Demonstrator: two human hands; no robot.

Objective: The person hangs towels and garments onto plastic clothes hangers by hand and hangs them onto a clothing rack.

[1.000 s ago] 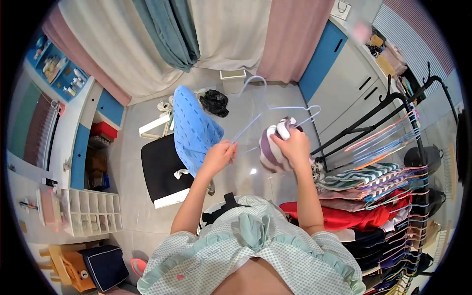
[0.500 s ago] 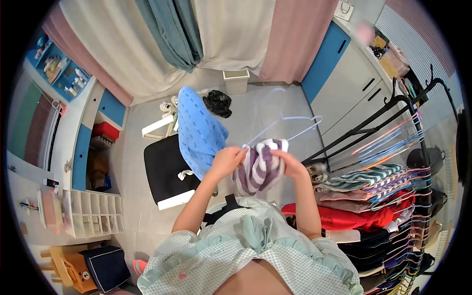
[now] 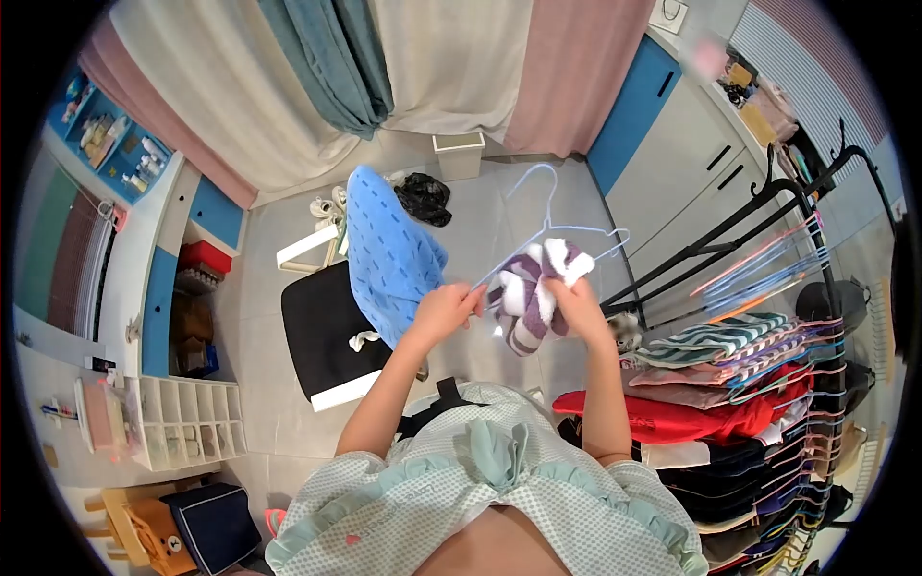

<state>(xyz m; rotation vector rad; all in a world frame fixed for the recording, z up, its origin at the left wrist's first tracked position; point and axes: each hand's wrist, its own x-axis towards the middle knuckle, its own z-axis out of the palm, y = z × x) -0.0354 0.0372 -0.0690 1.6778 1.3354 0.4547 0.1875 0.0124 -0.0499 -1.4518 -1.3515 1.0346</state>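
Observation:
My left hand (image 3: 449, 313) is closed on the left end of a pale lavender clothes hanger (image 3: 550, 227), whose hook points up and away from me. Bunched up in my right hand (image 3: 579, 309) is a fluffy purple-and-white striped cloth (image 3: 523, 305); its folds hide whether it is a garment. This cloth lies in front of the hanger's lower right part and covers some of it. Just beyond my left hand, a blue patterned cloth (image 3: 389, 250) drapes over a chair with a black seat (image 3: 327, 326).
At right stands a black clothes rack (image 3: 711, 254) packed with garments on hangers, a red garment (image 3: 663, 418) jutting toward me. A white bin (image 3: 459, 158) and a black plastic bag (image 3: 424, 200) sit near the curtains. White cubby shelves (image 3: 192, 408) stand at left.
My right hand has gathered the striped cloth tighter and drawn it slightly right, away from my left hand. More of the hanger shows now, its hook sharper and higher.

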